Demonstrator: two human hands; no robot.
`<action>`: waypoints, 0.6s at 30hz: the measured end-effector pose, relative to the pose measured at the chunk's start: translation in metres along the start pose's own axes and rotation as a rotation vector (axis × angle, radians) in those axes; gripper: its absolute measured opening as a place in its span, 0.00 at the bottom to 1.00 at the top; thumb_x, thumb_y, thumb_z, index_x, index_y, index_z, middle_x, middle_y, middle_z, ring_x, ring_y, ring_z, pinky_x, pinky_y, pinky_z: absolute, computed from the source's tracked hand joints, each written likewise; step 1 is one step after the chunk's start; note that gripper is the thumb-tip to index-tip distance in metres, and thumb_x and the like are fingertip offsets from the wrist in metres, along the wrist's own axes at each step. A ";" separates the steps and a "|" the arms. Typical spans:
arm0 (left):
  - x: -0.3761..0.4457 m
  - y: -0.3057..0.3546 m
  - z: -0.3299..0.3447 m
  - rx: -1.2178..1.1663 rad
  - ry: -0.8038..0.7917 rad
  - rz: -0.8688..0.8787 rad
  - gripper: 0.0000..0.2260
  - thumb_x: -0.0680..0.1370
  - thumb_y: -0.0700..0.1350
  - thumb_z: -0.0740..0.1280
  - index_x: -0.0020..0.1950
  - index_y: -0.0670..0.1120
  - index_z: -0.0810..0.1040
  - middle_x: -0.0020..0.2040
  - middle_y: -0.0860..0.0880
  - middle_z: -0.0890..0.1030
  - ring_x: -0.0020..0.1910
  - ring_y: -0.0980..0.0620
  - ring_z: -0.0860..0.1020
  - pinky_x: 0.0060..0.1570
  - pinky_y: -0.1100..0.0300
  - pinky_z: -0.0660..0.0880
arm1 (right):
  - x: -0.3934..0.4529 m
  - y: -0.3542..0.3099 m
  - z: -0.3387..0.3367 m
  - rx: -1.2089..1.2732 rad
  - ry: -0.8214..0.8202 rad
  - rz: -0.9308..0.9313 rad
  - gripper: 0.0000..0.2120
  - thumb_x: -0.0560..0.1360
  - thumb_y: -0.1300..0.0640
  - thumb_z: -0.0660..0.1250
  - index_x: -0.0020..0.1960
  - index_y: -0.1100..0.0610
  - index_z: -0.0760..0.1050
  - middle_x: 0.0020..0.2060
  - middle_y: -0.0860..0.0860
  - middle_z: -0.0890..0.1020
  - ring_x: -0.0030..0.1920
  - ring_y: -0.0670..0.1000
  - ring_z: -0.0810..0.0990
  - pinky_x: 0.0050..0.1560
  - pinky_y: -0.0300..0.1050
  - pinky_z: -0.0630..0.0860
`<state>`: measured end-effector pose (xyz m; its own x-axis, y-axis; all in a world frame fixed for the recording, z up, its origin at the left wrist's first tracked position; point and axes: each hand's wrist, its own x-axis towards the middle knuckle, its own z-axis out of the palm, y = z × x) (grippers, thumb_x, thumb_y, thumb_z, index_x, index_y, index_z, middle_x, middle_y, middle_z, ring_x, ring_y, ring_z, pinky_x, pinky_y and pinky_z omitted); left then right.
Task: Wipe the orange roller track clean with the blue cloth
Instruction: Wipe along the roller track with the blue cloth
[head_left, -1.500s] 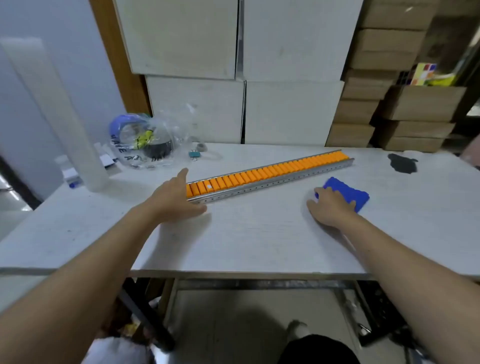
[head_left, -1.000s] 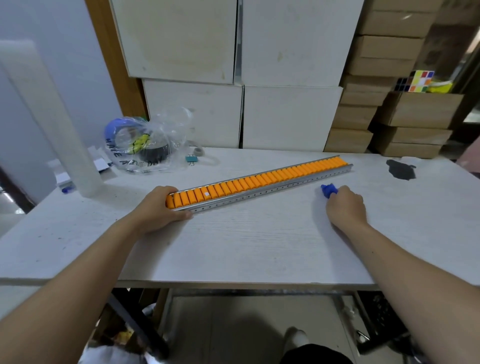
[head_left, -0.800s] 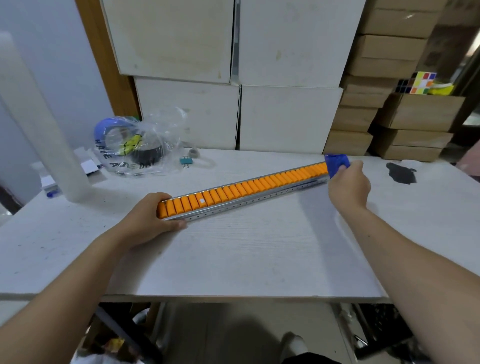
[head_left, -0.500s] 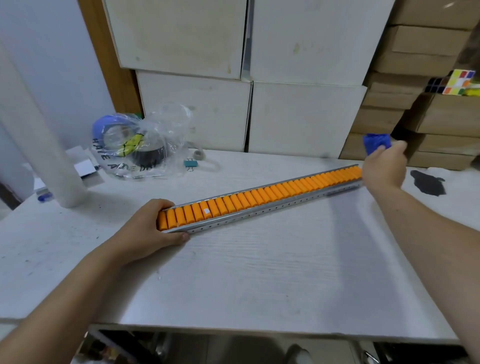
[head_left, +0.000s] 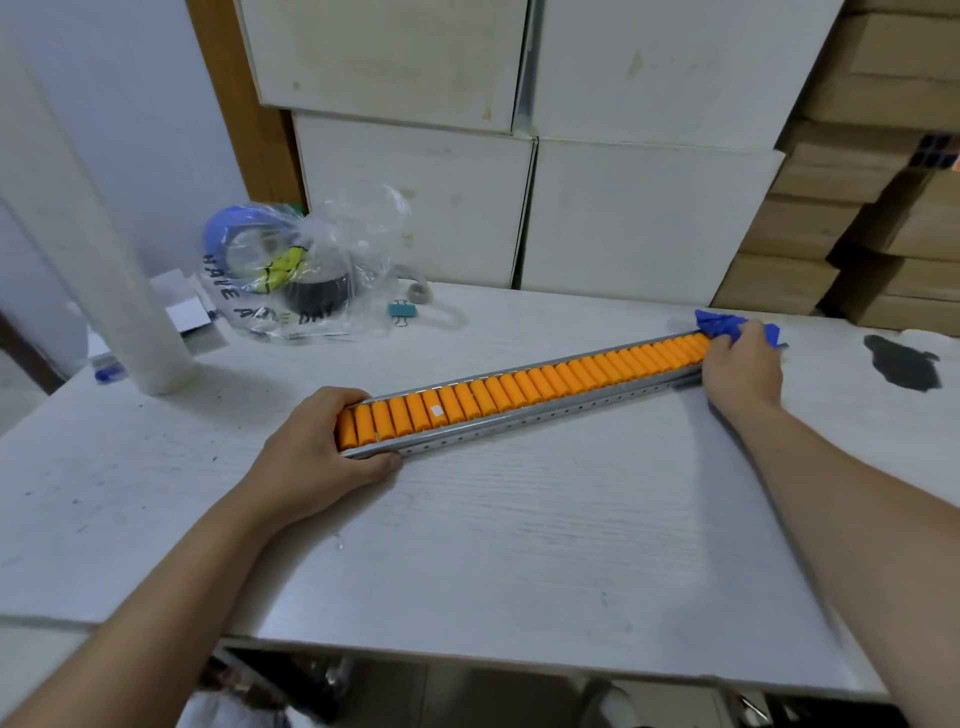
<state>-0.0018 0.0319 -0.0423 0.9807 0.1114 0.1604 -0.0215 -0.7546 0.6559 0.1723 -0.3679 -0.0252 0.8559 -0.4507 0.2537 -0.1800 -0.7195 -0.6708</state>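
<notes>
The orange roller track (head_left: 524, 387), a long metal rail full of orange rollers, lies slanted across the white table (head_left: 519, 545). My left hand (head_left: 317, 457) grips its near left end, thumb on the front rail. My right hand (head_left: 743, 369) sits on the far right end, closed around the bunched blue cloth (head_left: 719, 325). The cloth pokes out above and to the right of my fingers and covers the last rollers.
A clear plastic bag with tape rolls (head_left: 296, 270) and a teal binder clip (head_left: 402, 310) lie at the back left. A white tube (head_left: 104, 249) stands at the left. A black stain (head_left: 901, 361) marks the table's right side. White and brown boxes (head_left: 649, 218) line the back.
My right hand picked the blue cloth off the table, lifted it past the track's right end, then came down onto that end. My left hand took hold of the left end.
</notes>
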 end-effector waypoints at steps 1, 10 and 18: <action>0.000 0.000 0.000 -0.001 -0.003 0.003 0.27 0.62 0.59 0.75 0.57 0.59 0.69 0.53 0.54 0.75 0.50 0.54 0.74 0.49 0.52 0.74 | -0.003 -0.002 0.001 -0.004 -0.007 -0.009 0.11 0.79 0.58 0.53 0.56 0.64 0.67 0.47 0.61 0.74 0.44 0.58 0.71 0.41 0.50 0.66; -0.004 -0.001 -0.007 -0.106 -0.034 -0.004 0.40 0.65 0.49 0.77 0.74 0.54 0.62 0.58 0.53 0.73 0.56 0.53 0.74 0.53 0.61 0.68 | -0.054 -0.023 0.014 0.060 -0.074 -0.115 0.10 0.78 0.56 0.54 0.54 0.61 0.68 0.42 0.58 0.73 0.44 0.58 0.72 0.39 0.48 0.63; -0.006 -0.003 -0.010 -0.231 -0.046 -0.039 0.45 0.63 0.49 0.79 0.75 0.55 0.60 0.59 0.54 0.76 0.57 0.54 0.76 0.55 0.61 0.69 | -0.119 -0.060 0.026 0.128 -0.191 -0.242 0.02 0.78 0.55 0.55 0.47 0.53 0.63 0.40 0.54 0.73 0.38 0.53 0.71 0.30 0.44 0.59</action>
<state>-0.0092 0.0403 -0.0376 0.9894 0.1040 0.1015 -0.0222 -0.5820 0.8129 0.0944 -0.2572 -0.0334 0.9439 -0.1593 0.2893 0.0914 -0.7157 -0.6924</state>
